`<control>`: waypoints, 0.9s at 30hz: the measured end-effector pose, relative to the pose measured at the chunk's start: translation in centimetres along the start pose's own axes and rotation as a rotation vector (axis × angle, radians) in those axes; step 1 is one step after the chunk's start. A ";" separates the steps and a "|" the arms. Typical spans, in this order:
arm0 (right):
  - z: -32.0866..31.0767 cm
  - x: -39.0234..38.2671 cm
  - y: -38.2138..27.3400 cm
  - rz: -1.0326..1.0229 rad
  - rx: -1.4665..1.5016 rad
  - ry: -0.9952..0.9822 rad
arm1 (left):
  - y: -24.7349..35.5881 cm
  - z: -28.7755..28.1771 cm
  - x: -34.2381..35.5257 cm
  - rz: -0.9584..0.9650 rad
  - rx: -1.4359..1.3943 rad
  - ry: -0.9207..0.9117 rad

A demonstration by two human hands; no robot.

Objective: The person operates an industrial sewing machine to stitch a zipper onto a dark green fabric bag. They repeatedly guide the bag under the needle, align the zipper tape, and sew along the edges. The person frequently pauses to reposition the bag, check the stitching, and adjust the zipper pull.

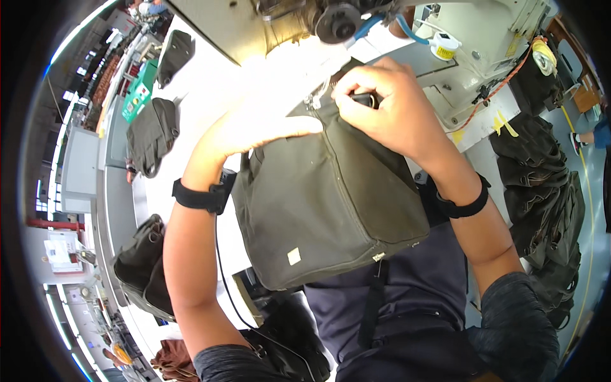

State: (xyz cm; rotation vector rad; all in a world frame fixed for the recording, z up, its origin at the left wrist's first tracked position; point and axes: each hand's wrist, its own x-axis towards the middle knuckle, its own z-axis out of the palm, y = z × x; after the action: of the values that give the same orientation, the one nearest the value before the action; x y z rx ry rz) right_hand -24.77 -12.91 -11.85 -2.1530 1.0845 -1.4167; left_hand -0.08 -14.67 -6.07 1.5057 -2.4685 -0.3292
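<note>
A dark olive fabric bag [299, 204] is tilted up against my front, under the sewing machine's head [280, 28]. A small pale label sits on its lower left face. My left hand [270, 135] grips the bag's upper left edge, its thumb lying straight along the fabric; glare washes out the other fingers. My right hand [388, 102] is closed at the upper right edge, thumb and forefinger pinched together on the bag's edge. Beside those fingertips is a black end of the bag [349, 69], with a light metallic piece [315, 99] near it. What exactly the pinch holds is partly hidden.
Dark bags [153, 137] lie along the white table at left, near a green box [140, 89]. Several dark bags [541, 184] are heaped at right. A white container [444, 46] stands by the machine. A thin cable [223, 274] runs down from my left wrist.
</note>
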 end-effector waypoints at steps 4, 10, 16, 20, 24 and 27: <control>0.5 0.5 0.0 0.007 0.014 0.008 | -0.5 -0.4 -0.1 0.022 -0.308 -0.161; 0.2 0.4 0.1 0.072 0.028 -0.015 | -0.6 -0.1 0.3 0.034 -0.416 -0.209; 0.3 0.5 0.5 0.074 0.046 -0.017 | -0.8 -0.2 0.7 0.045 -0.453 -0.219; 0.6 0.7 0.1 0.078 0.052 0.011 | -0.8 -0.6 0.3 0.036 -0.472 -0.224; 0.7 0.5 0.3 0.061 0.033 0.026 | -0.9 -0.6 0.5 0.027 -0.492 -0.236; 0.7 0.5 0.4 0.058 0.018 0.037 | -0.7 -0.4 0.4 0.024 -0.505 -0.244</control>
State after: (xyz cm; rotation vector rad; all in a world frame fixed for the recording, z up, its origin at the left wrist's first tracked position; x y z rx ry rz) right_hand -24.19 -13.62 -12.16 -2.0735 1.1341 -1.4405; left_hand 0.48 -15.34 -5.88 1.2764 -2.3168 -1.0939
